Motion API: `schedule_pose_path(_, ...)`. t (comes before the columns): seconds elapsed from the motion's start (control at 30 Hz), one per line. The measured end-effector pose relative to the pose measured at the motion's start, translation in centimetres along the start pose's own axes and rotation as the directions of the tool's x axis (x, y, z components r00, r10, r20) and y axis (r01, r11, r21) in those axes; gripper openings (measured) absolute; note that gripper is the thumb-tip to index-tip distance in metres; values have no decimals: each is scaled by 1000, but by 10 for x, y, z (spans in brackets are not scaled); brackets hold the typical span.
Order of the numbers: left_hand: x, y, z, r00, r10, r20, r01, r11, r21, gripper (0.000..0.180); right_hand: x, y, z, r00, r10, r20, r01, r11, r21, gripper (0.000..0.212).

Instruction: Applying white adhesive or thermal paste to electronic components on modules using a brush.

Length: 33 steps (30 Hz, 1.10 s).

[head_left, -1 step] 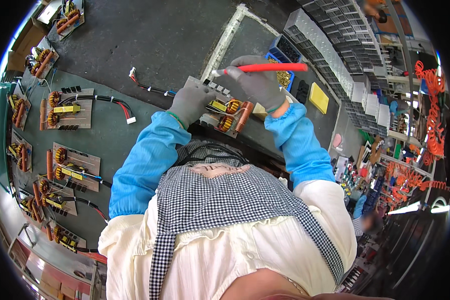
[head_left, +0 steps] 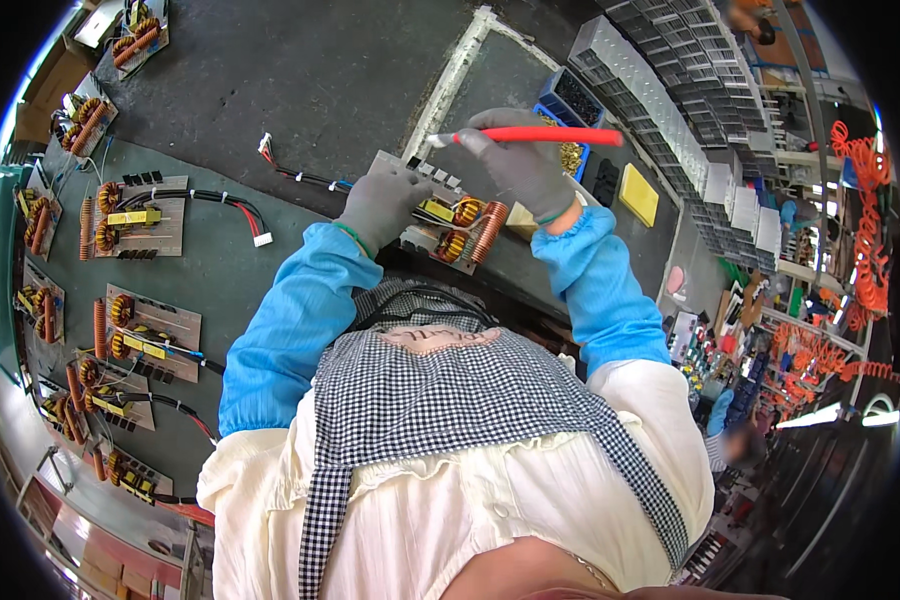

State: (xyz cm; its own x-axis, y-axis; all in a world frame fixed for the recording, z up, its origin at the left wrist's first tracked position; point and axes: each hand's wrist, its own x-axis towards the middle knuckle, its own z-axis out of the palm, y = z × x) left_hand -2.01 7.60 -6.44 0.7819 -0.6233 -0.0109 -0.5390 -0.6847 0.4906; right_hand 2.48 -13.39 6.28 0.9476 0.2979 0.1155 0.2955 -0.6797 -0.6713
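Note:
Both my hands wear grey gloves. My left hand (head_left: pixel 380 205) is closed over the left part of a circuit board (head_left: pixel 420 240), which carries copper coils (head_left: pixel 489 231) and a yellow transformer (head_left: pixel 437 211). A cable with a white plug (head_left: pixel 267 141) runs from beside that hand to the far left. Raised above the board's right side, my right hand (head_left: pixel 518 170) grips a red-handled brush (head_left: pixel 560 134). Its pale tip points left, above the board's far edge and a row of small grey blocks (head_left: pixel 441 178). From here I cannot tell whether the tip touches anything.
Several similar boards (head_left: pixel 160 240) with coils lie along the left of the bench. Blue bins (head_left: pixel 576 98) with dark and brass-coloured small parts stand at the far right, near a yellow pad (head_left: pixel 638 195). Beyond them are stacked grey metal pieces (head_left: pixel 640 90).
My right hand and the brush have shifted very slightly to the right. The left hand and the board stay in place.

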Motion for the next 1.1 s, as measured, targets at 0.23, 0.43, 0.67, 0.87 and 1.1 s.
schedule_pose_path(0.23,-10,0,-9,992,-64,-108,46,985,-169,53,-24,-5,-29,983,77,-169,-50,986,160,19)
schedule_pose_path(0.43,5,-7,-36,874,-478,83,479,821,-310,53,-55,-7,-35,942,140,-306,-90,981,172,21)
schedule_pose_path(0.67,0,9,-26,922,-387,10,382,903,-196,65,-80,-9,-32,910,181,-373,-95,967,237,23)
schedule_pose_path(0.87,-5,10,-28,917,-388,90,397,911,-116,65,-97,-15,-29,900,280,-335,-153,921,359,24)
schedule_pose_path(1.1,-16,16,-25,935,-353,30,353,936,7,68,-67,-17,-7,965,11,-263,17,995,102,20)
